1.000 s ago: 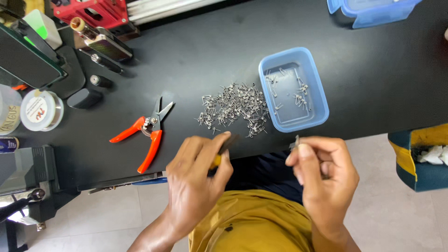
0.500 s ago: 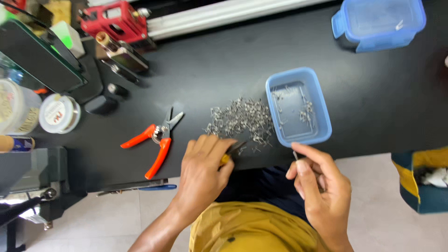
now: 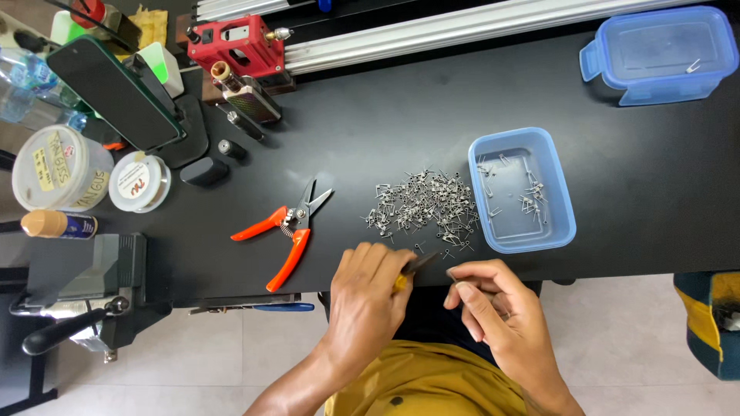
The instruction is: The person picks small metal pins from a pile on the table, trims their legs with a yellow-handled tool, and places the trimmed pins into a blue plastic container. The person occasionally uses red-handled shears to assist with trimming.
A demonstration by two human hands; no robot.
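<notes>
At the front edge of a black table, my left hand grips a small tool with a yellow handle and a dark metal tip that points right. My right hand pinches a tiny metal piece at its fingertips, close to the tool's tip. Just beyond both hands lies a heap of small metal wire coils. To the right of the heap stands an open blue plastic tray holding several of the same pieces.
Orange-handled cutters lie left of my hands. Round tubs, a dark tablet, a red device and small cylinders crowd the far left. A lidded blue container sits far right; a metal rail runs along the back.
My right hand has drawn left toward the tool tip, so both hands now meet. The view has shifted, bringing the table's back edge further into sight.
</notes>
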